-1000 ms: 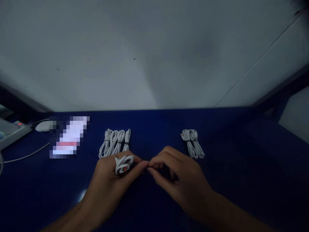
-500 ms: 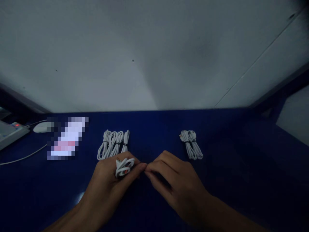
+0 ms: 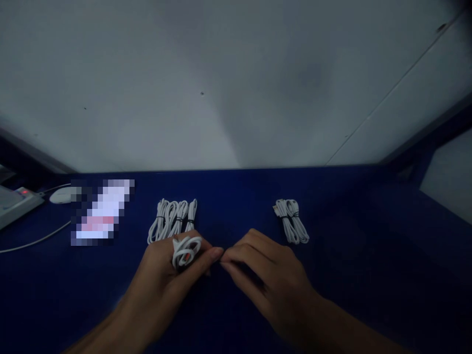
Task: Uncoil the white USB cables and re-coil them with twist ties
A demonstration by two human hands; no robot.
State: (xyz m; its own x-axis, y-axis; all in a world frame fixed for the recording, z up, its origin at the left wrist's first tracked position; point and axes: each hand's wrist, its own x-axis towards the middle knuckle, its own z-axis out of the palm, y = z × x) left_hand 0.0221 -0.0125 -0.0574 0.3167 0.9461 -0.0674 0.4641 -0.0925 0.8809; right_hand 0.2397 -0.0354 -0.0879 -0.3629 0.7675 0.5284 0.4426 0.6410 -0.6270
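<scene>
A coiled white cable (image 3: 188, 250) with an orange spot sits in the grip of my left hand (image 3: 171, 268), between thumb and fingers. My right hand (image 3: 271, 275) is pinched, its fingertips meeting the left thumb tip; whatever thin thing lies between them is too small to make out. Just beyond my left hand lies a row of white cable bundles (image 3: 171, 219), each bound with a dark tie and partly covered by the hand. Past my right hand rest tied white cable bundles (image 3: 293, 221), side by side with plug ends at the top.
On the left of the blue table (image 3: 236, 196) lie a blurred-out phone-like bright object (image 3: 105, 206), a white mouse-shaped item (image 3: 62, 195) and a power strip (image 3: 22, 204) with a red light. A thin white cord (image 3: 37, 243) runs there. A pale wall (image 3: 236, 98) stands behind.
The coiled cable in my left hand has tilted and shifted slightly left, showing more of its loops. Both hands otherwise stay in place, fingertips together.
</scene>
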